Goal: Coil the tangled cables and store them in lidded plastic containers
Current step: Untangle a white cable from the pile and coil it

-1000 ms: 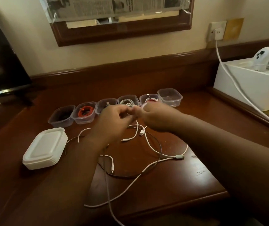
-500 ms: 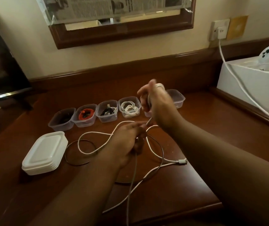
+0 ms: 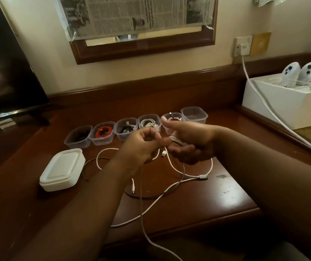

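We see the right hand [image 3: 188, 142] holding white cable [image 3: 176, 141] loops in its curled palm, thumb up, above the desk [image 3: 217, 200]. The left hand [image 3: 141, 146], just beside it, pinches the same cable, which trails down off the desk's front edge.

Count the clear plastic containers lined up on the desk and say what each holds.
6, left to right: dark cable, orange cable, black cable, white cable, red-and-white cable, partly behind the right hand, empty.

Both forearms are bare up to frame edge, no sleeves, no watch or rings on left hand [image 3: 143, 146] & right hand [image 3: 190, 142].
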`<state>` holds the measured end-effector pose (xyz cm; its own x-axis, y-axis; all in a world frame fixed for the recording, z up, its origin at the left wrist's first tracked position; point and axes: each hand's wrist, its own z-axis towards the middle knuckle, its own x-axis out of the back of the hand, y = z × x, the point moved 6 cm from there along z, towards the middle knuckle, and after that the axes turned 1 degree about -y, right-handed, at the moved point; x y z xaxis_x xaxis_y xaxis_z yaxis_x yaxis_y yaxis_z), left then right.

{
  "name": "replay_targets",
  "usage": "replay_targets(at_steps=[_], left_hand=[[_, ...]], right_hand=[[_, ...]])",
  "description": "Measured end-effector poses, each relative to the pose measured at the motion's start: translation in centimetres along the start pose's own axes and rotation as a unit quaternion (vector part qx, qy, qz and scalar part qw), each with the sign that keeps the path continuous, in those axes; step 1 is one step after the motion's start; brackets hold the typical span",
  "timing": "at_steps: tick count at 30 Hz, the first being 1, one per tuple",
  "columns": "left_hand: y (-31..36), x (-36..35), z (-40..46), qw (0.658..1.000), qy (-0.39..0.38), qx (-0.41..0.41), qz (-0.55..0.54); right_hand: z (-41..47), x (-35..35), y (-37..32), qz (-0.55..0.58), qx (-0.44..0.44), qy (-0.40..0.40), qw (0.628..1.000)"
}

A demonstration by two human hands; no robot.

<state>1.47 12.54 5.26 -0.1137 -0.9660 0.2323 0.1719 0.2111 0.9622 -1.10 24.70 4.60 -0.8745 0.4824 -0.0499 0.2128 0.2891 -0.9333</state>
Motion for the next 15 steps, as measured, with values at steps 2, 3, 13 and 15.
replay_targets(at_steps=[2, 3, 13, 15], left_hand=[[0.1, -1.1, -0.9, 0.988, -0.030, 0.022, -0.151], [0.2, -1.6, -1.2, 0.979, -0.024, 0.027, -0.201], [2.7, -3.9, -4.7, 0.998, -0.004, 0.023, -0.060], [3.3, -3.9, -5.5, 0.997, -0.038, 0.047, -0.053]], right_hand=[[-0.7, -2.0, -0.8, 0.136, 0.070, -0.118, 0.981], [-0.9, -2.8, -1.3, 0.191, 0.112, -0.145, 0.964], [-5.3, -3.2, -6.2, 0.216, 0.431, 0.209, 0.851], [-6.5, -3.4, -6.6, -0.062, 0.414, 0.379, 0.825]])
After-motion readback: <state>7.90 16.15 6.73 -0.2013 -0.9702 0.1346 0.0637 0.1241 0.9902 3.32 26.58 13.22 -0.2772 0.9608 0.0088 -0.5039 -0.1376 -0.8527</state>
